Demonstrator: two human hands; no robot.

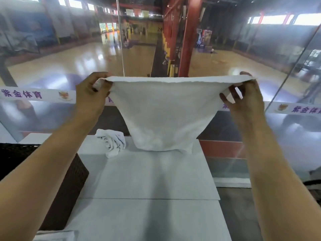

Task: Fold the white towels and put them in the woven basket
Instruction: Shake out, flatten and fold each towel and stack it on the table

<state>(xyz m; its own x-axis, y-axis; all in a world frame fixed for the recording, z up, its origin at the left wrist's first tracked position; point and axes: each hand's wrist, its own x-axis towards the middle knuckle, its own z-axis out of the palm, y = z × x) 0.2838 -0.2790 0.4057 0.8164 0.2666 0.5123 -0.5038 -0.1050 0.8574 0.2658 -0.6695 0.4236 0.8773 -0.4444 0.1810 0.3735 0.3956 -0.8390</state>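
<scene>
The left hand (pixel 91 92) is curled round one top corner of a white towel (pixel 159 115), thumb and fingers pinching the hem, and the right hand (pixel 243 96) pinches the opposite top corner in the same way, so that the upper edge is drawn nearly taut between them. The towel is held up in the air above the far part of the table (pixel 147 180), its body sagging into a deep pouch whose lower end hangs just over, perhaps brushing, the tabletop; contact cannot be told for certain. From the sag the cloth is judged soft, light and limp, with no stiffness of its own, so it is best taken at the corners or along the hem, where it will not slip. Left of the hanging towel a second, crumpled towel (pixel 112 142) lies on the table, not yet folded. Further left of the held towel, and nearer the person, the dark woven basket (pixel 69 180) stands against the table's edge. Beyond the towel a glass wall (pixel 43 66) looks onto a sports hall.
</scene>
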